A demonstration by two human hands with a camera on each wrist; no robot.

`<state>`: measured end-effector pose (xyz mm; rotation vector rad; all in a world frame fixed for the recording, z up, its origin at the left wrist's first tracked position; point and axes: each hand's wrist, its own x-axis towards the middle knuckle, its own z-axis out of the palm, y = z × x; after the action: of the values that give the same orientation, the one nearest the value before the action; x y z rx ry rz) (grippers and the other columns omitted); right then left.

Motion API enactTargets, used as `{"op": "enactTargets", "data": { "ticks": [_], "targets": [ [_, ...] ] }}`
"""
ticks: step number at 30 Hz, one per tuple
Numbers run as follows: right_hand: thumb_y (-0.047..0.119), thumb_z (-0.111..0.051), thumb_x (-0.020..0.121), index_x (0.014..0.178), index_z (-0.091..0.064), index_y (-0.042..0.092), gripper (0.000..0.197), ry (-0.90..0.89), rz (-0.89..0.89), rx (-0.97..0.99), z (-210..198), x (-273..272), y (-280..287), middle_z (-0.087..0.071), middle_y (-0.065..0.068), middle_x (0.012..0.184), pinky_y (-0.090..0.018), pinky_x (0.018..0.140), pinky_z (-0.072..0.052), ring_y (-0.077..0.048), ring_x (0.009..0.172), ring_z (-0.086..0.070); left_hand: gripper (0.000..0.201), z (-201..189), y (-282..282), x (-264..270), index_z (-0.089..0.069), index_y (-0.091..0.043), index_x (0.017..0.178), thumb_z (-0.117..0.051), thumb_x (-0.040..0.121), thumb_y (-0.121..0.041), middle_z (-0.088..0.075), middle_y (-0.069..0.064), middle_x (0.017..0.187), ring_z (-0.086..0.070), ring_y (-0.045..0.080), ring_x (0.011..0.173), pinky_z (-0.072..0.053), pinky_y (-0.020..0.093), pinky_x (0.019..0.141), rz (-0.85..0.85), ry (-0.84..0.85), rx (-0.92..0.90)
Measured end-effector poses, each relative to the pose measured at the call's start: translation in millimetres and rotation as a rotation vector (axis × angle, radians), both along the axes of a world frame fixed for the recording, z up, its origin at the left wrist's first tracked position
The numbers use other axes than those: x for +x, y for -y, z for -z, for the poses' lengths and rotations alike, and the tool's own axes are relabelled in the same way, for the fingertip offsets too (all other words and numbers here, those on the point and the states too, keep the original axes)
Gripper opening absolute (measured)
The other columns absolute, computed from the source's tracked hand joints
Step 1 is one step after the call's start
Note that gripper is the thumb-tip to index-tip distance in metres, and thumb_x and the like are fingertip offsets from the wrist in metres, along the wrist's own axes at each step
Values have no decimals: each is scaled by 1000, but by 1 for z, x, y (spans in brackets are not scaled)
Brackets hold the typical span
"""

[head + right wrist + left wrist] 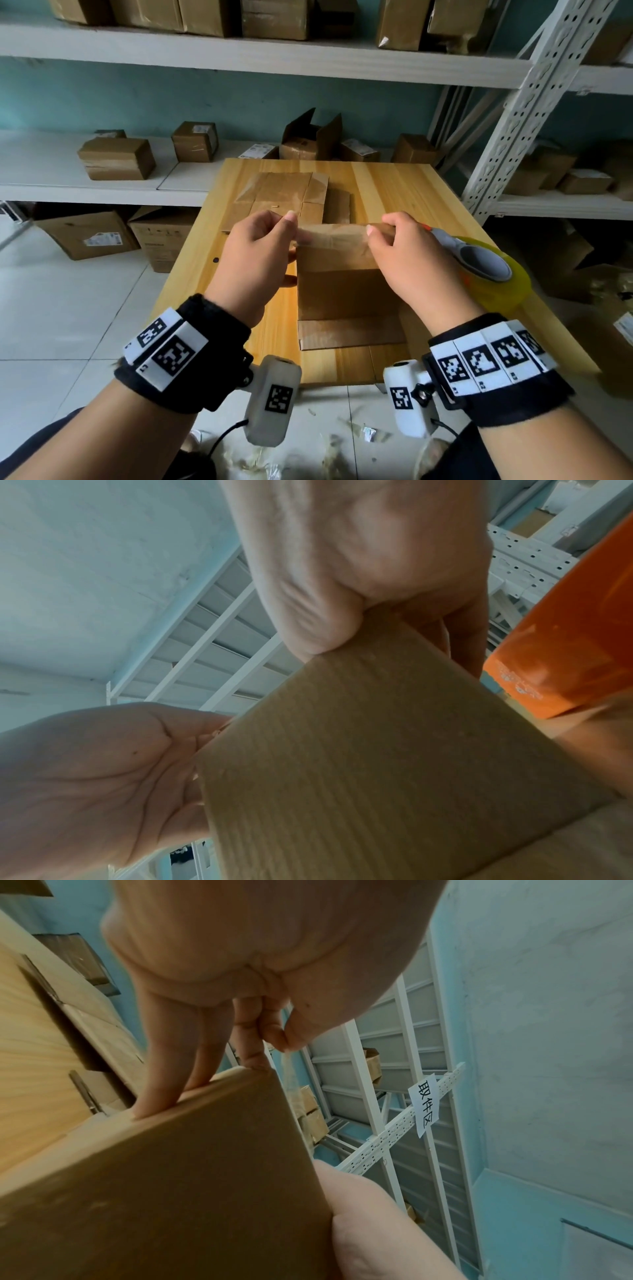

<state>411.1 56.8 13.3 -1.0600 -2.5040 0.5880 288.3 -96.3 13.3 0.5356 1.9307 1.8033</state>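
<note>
Between my fingers, I am pinching the top edge of the cardboard box (334,241) sitting on the table (394,192), left hand (257,253) and right hand (407,260) each gripping a corner, since it is looking light and bendy.

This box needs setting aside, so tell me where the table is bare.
Bare wood shows on the wooden table at its far right corner, between the flattened cardboard and the edge, and along the left strip beside the cardboard box. Crowded on the right, where the tape dispenser lies.
</note>
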Motion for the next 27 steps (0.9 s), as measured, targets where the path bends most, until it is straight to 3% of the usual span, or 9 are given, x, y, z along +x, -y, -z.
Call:
{"op": "enactTargets", "data": {
  "ticks": [5,9,12,14,17,18,22,24,27],
  "targets": [
    [54,-46,107,147,-48,20,52,15,27,20,-1,-1,5,-60,9,87,-39,68,-63,-11,77,-64,34,0,0,0,-68,-14,97,-51,109,-40,-72,5,112,-70,31,106,-65,55,81,27,-26,-10],
    [62,-42,104,142,-46,19,58,76,48,72,-3,-3,11,-64,3,93,-35,65,-60,-15,77,-65,33,0,1,0,-67,-13,98,-50,110,-38,-71,5,109,-70,28,104,-65,50,80,43,-59,-19],
    [66,-36,103,139,-46,17,61,149,63,132,-5,-5,16,-68,-3,106,-41,78,-60,-22,90,-66,31,2,1,-1,-65,-14,97,-50,110,-38,-71,6,108,-70,25,101,-65,42,75,35,-72,-30],
    [62,-33,105,139,-48,14,61,191,63,168,-5,-5,18,-67,-8,121,-42,88,-56,-27,108,-65,30,3,1,-1,-64,-14,98,-50,110,-38,-71,6,106,-71,24,100,-65,39,73,29,-64,-31],
    [49,-29,110,142,-55,13,55,216,19,278,-5,-7,25,-52,-14,154,-49,115,-43,-32,147,-44,30,4,0,-2,-65,-13,99,-51,109,-37,-71,7,105,-71,24,98,-65,38,73,20,-49,-24],
    [42,-30,111,144,-56,14,51,197,-22,306,-5,-8,27,-48,-12,159,-49,121,-37,-30,153,-38,31,5,0,-2,-65,-12,98,-51,109,-38,-71,8,104,-71,25,98,-65,38,73,18,-40,-18],
    [25,-36,113,148,-57,17,42,160,-132,294,-6,-12,26,-58,-3,153,-44,129,-25,-23,149,-44,30,5,0,-2,-63,-13,94,-52,109,-37,-71,8,105,-71,25,100,-65,39,74,26,9,4],
    [22,-36,113,151,-53,15,42,229,-144,281,-10,-13,23,-53,-6,158,-44,130,-13,-24,155,-36,29,5,0,-2,-63,-13,94,-53,109,-36,-71,7,105,-71,25,100,-64,37,73,26,30,11],
    [17,-38,112,155,-44,9,44,395,-171,261,-16,-15,25,-44,-14,164,-50,131,-8,-30,160,-24,29,5,-1,-3,-63,-13,95,-53,109,-36,-71,6,105,-71,22,100,-62,32,69,19,38,0]
  ]
}}
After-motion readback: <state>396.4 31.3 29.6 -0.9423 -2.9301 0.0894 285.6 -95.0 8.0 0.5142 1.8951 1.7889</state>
